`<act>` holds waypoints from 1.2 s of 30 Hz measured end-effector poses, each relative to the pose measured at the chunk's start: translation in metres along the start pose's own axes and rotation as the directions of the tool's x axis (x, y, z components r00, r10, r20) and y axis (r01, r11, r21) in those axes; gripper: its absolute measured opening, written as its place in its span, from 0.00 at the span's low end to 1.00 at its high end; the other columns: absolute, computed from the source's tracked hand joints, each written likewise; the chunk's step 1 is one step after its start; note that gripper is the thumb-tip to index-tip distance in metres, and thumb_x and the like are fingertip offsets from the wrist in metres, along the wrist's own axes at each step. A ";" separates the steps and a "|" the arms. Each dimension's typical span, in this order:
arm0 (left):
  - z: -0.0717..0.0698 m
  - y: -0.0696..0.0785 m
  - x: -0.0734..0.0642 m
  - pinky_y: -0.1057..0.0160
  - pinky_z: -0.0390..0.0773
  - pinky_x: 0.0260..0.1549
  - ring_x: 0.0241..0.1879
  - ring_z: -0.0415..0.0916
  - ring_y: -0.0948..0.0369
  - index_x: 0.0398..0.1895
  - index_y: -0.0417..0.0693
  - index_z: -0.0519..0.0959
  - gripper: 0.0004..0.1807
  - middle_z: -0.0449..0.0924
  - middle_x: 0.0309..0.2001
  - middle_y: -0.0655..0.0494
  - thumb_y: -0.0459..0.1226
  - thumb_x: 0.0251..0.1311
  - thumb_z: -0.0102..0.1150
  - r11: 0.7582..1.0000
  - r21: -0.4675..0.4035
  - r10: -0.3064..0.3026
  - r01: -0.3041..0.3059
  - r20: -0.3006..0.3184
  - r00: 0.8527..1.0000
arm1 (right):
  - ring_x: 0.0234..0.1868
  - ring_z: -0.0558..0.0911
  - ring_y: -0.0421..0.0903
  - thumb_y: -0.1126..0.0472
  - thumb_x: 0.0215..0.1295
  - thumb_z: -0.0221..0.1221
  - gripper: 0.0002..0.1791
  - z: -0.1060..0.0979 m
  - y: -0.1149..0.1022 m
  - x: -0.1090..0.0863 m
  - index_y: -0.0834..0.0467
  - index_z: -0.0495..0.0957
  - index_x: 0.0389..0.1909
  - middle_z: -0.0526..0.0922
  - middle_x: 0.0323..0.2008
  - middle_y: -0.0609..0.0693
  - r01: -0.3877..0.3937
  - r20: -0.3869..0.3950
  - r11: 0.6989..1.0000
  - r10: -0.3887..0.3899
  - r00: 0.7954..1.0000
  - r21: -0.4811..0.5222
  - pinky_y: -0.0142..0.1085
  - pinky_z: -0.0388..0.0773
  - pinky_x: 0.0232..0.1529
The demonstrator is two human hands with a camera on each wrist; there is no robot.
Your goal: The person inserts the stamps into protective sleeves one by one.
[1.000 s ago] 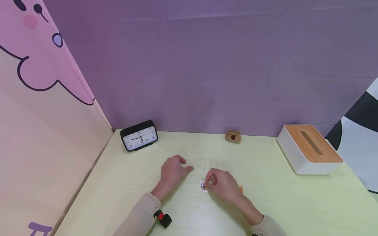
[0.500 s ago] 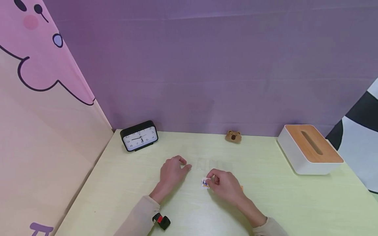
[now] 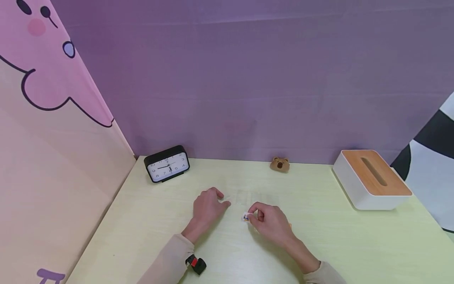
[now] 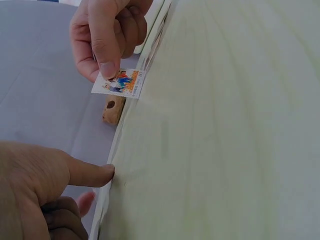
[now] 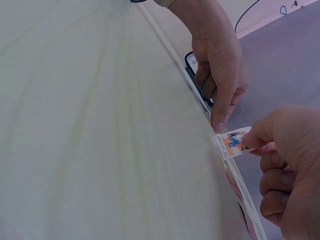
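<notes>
My right hand (image 3: 271, 223) pinches a small postage stamp (image 3: 246, 217) between thumb and forefinger. The stamp has a white perforated border and colourful figures, clear in the left wrist view (image 4: 122, 83). Just beyond it lies a transparent plastic strip (image 3: 260, 197) with faint divisions, hard to make out against the table. At the strip's left end, my left hand (image 3: 207, 207) holds its edge with thumb and forefinger; the thumb tip (image 4: 106, 172) shows on the edge in the left wrist view. An orange-printed piece (image 3: 290, 226) peeks out from behind the right hand, mostly hidden.
A black alarm clock (image 3: 167, 164) stands at the back left of the pale table (image 3: 354, 244). A brown bear-head figure (image 3: 280, 164) sits at the back edge. To the right is a white tissue box (image 3: 365, 199) with a wooden lid.
My right hand has raised the stamp and brought it slightly away from the person, toward the clear strip. The left hand has stayed nearly in place.
</notes>
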State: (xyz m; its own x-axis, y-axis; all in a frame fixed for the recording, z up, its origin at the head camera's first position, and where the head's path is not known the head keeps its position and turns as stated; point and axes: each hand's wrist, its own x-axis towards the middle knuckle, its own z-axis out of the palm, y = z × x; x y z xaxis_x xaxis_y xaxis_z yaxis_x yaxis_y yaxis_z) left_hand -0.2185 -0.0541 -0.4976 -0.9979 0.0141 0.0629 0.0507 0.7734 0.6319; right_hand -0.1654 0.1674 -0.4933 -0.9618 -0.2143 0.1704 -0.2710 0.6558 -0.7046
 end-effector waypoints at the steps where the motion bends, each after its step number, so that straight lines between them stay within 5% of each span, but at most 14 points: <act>1: 0.000 0.000 0.000 0.55 0.80 0.34 0.33 0.84 0.54 0.38 0.47 0.88 0.14 0.90 0.36 0.53 0.44 0.60 0.83 1.000 -0.012 -0.001 0.001 0.003 1.000 | 0.18 0.63 0.33 0.65 0.69 0.73 0.08 0.000 0.000 0.000 0.48 0.87 0.35 0.66 0.16 0.37 0.000 -0.005 1.000 0.000 1.000 0.003 0.30 0.57 0.25; 14: -0.004 -0.005 -0.009 0.61 0.70 0.31 0.28 0.73 0.62 0.32 0.51 0.90 0.07 0.86 0.30 0.61 0.40 0.63 0.81 0.982 -0.191 0.017 -0.009 0.040 0.999 | 0.19 0.61 0.34 0.64 0.70 0.73 0.06 -0.001 0.000 -0.001 0.48 0.88 0.37 0.64 0.16 0.38 -0.053 -0.025 0.997 0.054 0.998 0.053 0.30 0.56 0.25; 23: 0.000 -0.009 -0.019 0.65 0.55 0.23 0.20 0.57 0.64 0.32 0.51 0.94 0.05 0.61 0.15 0.65 0.40 0.62 0.82 0.938 -0.346 0.057 -0.036 0.050 0.997 | 0.20 0.60 0.33 0.64 0.70 0.74 0.05 -0.001 0.001 0.001 0.50 0.89 0.37 0.62 0.17 0.39 -0.049 -0.040 0.994 0.053 0.998 0.097 0.31 0.58 0.27; 36: -0.004 -0.007 -0.026 0.66 0.53 0.19 0.17 0.55 0.64 0.33 0.50 0.94 0.05 0.59 0.14 0.64 0.39 0.62 0.82 0.918 -0.392 0.086 -0.052 0.069 0.994 | 0.19 0.60 0.31 0.68 0.70 0.73 0.07 0.003 0.002 0.002 0.51 0.89 0.36 0.60 0.18 0.38 0.035 -0.121 0.982 -0.012 0.993 0.185 0.30 0.59 0.26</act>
State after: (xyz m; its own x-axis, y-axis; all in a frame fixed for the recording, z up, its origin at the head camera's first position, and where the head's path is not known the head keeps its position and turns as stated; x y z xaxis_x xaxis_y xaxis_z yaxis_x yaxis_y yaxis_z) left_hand -0.1924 -0.0627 -0.5006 -0.9903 0.1237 0.0635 0.1140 0.4607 0.8802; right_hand -0.1676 0.1666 -0.4963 -0.9561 -0.1336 0.2610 -0.2923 0.5028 -0.8135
